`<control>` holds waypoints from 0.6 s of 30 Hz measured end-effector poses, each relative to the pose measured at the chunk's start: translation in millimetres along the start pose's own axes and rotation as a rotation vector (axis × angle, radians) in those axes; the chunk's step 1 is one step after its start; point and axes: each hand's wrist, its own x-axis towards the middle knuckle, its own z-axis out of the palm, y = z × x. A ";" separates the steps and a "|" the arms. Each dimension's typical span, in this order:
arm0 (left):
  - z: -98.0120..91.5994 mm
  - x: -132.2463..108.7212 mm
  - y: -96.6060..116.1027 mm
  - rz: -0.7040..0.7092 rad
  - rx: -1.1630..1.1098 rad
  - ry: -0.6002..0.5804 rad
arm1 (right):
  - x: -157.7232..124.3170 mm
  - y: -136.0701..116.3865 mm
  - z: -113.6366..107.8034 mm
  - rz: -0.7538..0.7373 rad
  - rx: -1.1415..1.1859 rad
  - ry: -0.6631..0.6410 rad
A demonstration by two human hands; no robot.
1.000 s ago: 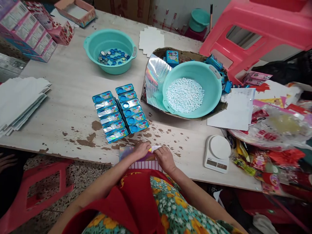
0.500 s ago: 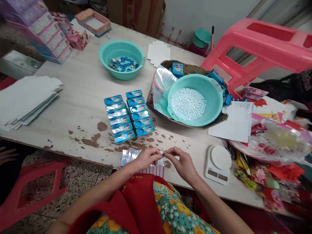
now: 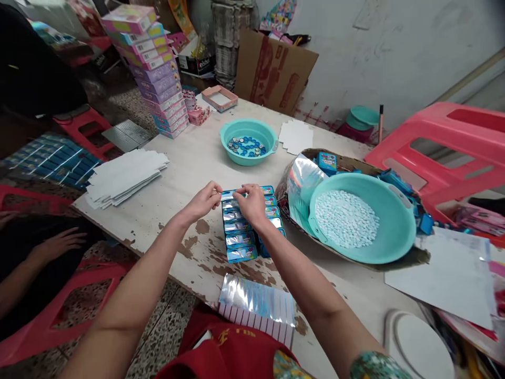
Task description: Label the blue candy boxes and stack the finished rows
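Note:
Two columns of blue tins lie on the worn white table. At the far end of the left column, my left hand and my right hand pinch the two ends of a small shiny strip over the farthest tin. My right forearm hides part of the right column. A sheet of shiny strips lies at the table's near edge, in front of my body.
A green basin of pale pellets rests on a cardboard box of tins at right. Another green basin holds blue and silver discs. White card sheets, stacked boxes and a seated person's hand are at left.
Both hands have moved from above the strip sheet forward to the far tin of the left column. The view has tilted up and shifted left.

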 end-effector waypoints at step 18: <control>-5.5 31.9 -45.2 -0.048 -0.201 -0.028 | 20.7 4.5 19.7 0.035 -0.392 -0.088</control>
